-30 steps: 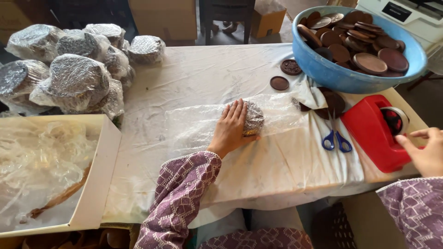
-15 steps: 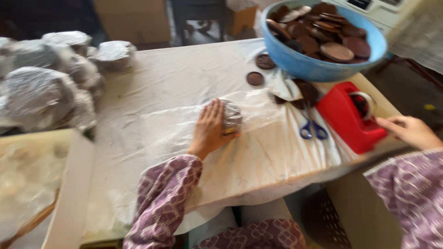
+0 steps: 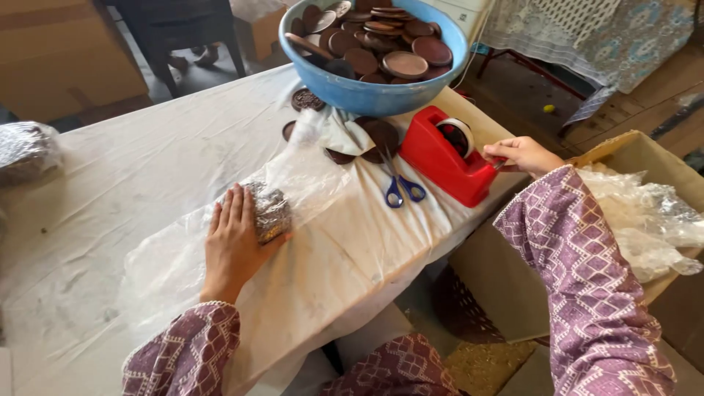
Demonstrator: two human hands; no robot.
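Note:
My left hand [image 3: 233,244] lies flat on a clear plastic sheet [image 3: 308,176], its thumb side pressed against a small stack of brown discs wrapped in plastic [image 3: 270,210]. My right hand [image 3: 519,155] reaches to the front end of a red tape dispenser [image 3: 449,157] and pinches at its cutter edge; whether tape is between the fingers I cannot tell. Blue-handled scissors [image 3: 401,185] lie between the two hands on the white cloth.
A blue bowl [image 3: 367,92] heaped with brown discs stands at the table's far side, with loose discs [image 3: 306,100] beside it. A wrapped bundle [image 3: 26,150] sits at the far left. An open cardboard box [image 3: 636,158] with crumpled plastic stands on the floor at right.
The view has swung to the right. My right hand moved from the air near the table edge onto the tape dispenser's front. My left hand stayed on the wrapped stack.

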